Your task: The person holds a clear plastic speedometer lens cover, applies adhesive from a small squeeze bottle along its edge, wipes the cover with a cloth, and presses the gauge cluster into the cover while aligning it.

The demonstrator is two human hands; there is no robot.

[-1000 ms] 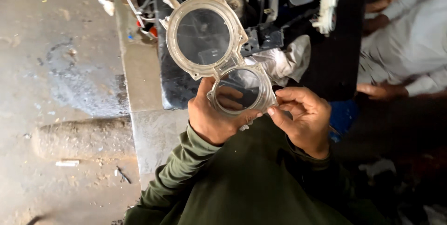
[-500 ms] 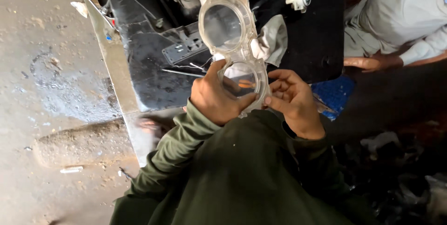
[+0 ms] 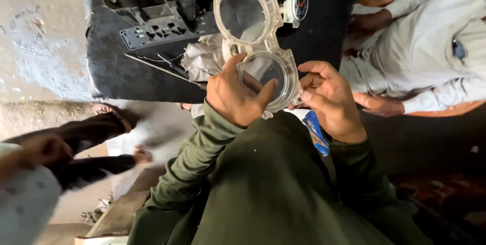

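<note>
Feet [image 3: 114,116] of another person stand at the left by the black panel [image 3: 116,67]. Left hand [image 3: 235,98] clasps the clear twin-lens cover [image 3: 255,37] by its lower ring's left edge; right hand [image 3: 329,100] pinches the right rim. A white-clothed person [image 3: 430,47] crowds the right side.

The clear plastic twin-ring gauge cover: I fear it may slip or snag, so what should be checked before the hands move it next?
1. Left hand grip on the clear plastic twin-ring gauge cover: thumb across the lower ring, ok.
2. Right hand grip: fingertips at the lower ring's edge, ok.
3. Upper ring unsupported: held by neither hand, ok.
4. Crumpled white cloth behind the cover: touching or apart, cannot tell.
5. Cracks in the lenses: cannot tell.
6. Another person's hand nearby: apart, ok.
</note>
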